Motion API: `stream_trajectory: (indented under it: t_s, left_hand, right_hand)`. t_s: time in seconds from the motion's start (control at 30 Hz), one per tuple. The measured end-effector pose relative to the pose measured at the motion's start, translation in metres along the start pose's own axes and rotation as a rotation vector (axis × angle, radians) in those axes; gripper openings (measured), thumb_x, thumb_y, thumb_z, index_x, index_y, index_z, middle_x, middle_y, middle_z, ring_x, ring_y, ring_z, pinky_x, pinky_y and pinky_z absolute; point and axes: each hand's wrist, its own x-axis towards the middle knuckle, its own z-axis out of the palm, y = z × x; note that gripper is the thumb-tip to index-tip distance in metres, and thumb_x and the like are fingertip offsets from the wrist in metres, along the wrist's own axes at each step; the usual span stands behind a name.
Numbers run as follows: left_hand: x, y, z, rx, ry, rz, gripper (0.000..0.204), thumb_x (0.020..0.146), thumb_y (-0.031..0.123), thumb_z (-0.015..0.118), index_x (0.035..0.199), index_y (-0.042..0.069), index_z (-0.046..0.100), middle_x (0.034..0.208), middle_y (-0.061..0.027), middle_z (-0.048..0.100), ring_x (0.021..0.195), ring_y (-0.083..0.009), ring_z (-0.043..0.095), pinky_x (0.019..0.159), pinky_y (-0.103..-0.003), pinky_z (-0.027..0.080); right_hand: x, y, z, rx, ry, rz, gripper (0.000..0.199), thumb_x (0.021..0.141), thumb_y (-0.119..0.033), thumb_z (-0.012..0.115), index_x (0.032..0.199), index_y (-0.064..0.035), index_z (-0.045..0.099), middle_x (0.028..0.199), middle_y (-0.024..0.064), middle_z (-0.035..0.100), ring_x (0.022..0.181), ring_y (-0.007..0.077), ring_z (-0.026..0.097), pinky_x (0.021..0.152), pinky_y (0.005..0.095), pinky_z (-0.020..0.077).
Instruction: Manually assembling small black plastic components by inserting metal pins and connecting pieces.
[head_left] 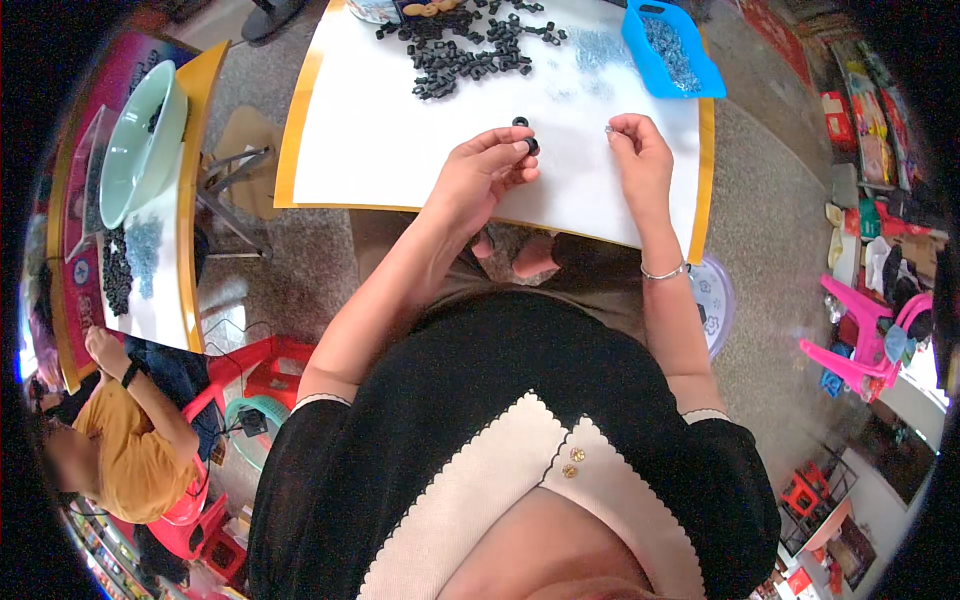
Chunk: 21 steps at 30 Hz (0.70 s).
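My left hand (490,165) is closed over the near part of the white-topped table (370,150), pinching a small black ring-shaped part (532,146). Just beyond its fingertips is another small black part (520,122); whether the two are joined I cannot tell. To the right, my right hand (643,150) pinches a tiny shiny piece (609,129) between thumb and forefinger, too small to name. The hands are apart. At the table's far side lies a heap of small black parts (465,60). Many tiny bluish-grey pieces (600,50) are scattered right of it.
A blue tray (632,45) of tiny pieces stands at the far right corner. At left, another person (140,440) sits by a second table with a pale green basin (115,190). Pink stools (860,320) lie at right; a red chair (270,370) stands lower left.
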Motion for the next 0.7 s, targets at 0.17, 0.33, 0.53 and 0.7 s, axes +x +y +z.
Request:
stream_trajectory:
  t_s: [0.17,0.33,0.53,0.7]
  left_hand:
    - [0.0,-0.002,0.002,0.002,-0.018,0.002,0.027,0.087,0.006,0.056,0.111,-0.005,0.052,0.092,-0.0107,0.06,0.076,-0.0157,0.061,0.072,-0.025,0.051]
    - [-0.002,-0.002,0.001,-0.011,-0.011,0.009,0.026,0.087,0.006,0.055,0.111,-0.005,0.052,0.093,-0.0108,0.06,0.077,-0.0159,0.06,0.071,-0.026,0.051]
    - [-0.008,0.003,0.009,-0.018,-0.041,0.007,0.021,0.087,0.003,0.052,0.107,-0.003,0.053,0.086,-0.007,0.056,0.075,-0.0139,0.057,0.071,-0.025,0.051]
    - [0.001,-0.002,0.025,0.061,-0.018,0.058,0.025,0.086,0.009,0.057,0.108,-0.001,0.056,0.081,-0.0051,0.056,0.069,-0.0128,0.057,0.062,-0.023,0.048]
  right_hand:
    - [0.0,-0.008,0.003,-0.332,-0.042,-0.237,0.013,0.08,-0.005,0.057,0.092,-0.004,0.062,0.083,0.0108,0.06,0.081,0.0243,0.059,0.073,0.0332,0.0469]
    - [0.003,-0.004,0.004,-0.259,-0.028,-0.286,0.013,0.081,-0.006,0.057,0.093,-0.0042,0.063,0.084,0.0085,0.062,0.078,0.0223,0.059,0.071,0.032,0.0469]
    - [-0.001,-0.028,-0.003,0.362,-0.15,0.214,0.017,0.083,-0.006,0.059,0.099,0.0001,0.063,0.089,0.0056,0.065,0.073,0.0105,0.055,0.067,0.0225,0.0438]
    - [-0.009,-0.035,-0.001,0.594,-0.188,0.318,0.014,0.084,-0.007,0.058,0.095,-0.0008,0.063,0.082,0.0058,0.065,0.07,0.0093,0.056,0.062,0.0221,0.0445]
